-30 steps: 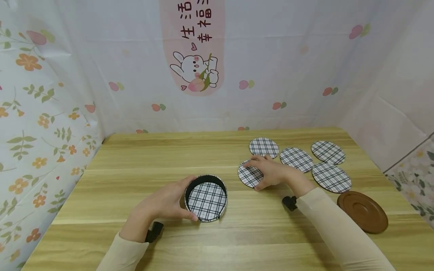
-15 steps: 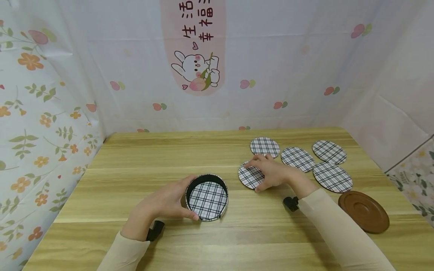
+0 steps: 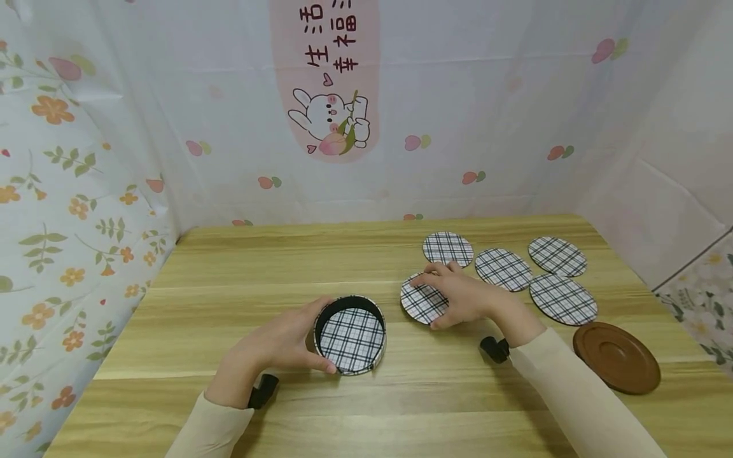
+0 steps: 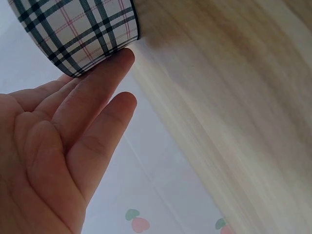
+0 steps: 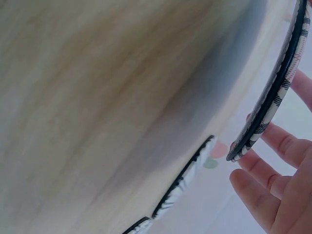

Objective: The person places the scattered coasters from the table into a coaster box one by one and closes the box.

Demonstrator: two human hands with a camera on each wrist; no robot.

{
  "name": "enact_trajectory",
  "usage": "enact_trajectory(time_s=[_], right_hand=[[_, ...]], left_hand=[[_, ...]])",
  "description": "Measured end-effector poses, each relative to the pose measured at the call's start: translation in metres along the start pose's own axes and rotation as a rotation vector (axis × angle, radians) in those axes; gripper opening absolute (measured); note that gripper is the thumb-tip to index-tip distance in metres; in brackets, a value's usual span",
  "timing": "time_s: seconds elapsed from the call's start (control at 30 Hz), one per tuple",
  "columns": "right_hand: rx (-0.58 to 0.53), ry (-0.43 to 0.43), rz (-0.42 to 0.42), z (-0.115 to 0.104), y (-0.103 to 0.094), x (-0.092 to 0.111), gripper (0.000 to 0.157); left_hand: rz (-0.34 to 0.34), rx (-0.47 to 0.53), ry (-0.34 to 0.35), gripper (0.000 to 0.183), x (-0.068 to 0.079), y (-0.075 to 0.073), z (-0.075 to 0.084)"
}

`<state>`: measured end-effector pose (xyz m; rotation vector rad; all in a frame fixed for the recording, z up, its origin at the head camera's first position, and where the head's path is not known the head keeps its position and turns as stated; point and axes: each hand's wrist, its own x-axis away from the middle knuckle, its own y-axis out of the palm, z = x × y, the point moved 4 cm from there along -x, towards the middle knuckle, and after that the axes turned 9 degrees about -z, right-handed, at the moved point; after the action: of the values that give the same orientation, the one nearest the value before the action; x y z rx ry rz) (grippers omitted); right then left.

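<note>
While the left hand point(image 3: 286, 340) clasps a round box point(image 3: 352, 302), the right hand point(image 3: 465, 298) pinches a coaster point(image 3: 422, 304)

Just below centre, that curved grip presumably steadies the box; a brown disc point(image 3: 632, 361) lies lower right. Right of centre, the coaster tilts, edge-held, probably to clear the tabletop point(image 3: 240, 267). Four other coasters point(image 3: 564, 300) lie flat behind or rightward.

Plaid coaster point(image 3: 422, 304) now off table point(image 3: 246, 267)

A dark-edged plaid coaster point(image 3: 422, 304) – raised – is pinched in the right hand point(image 3: 462, 296); the round plaid holder point(image 4: 92, 29) – upright, black-lined, an inner coaster point(image 3: 351, 341) lying inside – sits within the left hand's point(image 3: 289, 340) grip.
</note>
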<state>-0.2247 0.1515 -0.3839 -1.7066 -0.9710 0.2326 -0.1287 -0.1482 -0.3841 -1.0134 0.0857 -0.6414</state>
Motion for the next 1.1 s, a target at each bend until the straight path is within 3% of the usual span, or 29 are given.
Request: enact_trajectory(time_s=[0.73, 1.1], right_hand=[[0.086, -0.121, 0.084, -0.050, -0.006, 0.013, 0.080], [0.056, -0.172, 0.085, -0.074, -0.001, 0.003, 0.080]], left_hand=[[-0.006, 0.023, -0.001, 0.113, -0.001, 0.003, -0.001], [-0.019, 0.032, 0.005, 0.112, -0.001, 0.000, 0.001]])
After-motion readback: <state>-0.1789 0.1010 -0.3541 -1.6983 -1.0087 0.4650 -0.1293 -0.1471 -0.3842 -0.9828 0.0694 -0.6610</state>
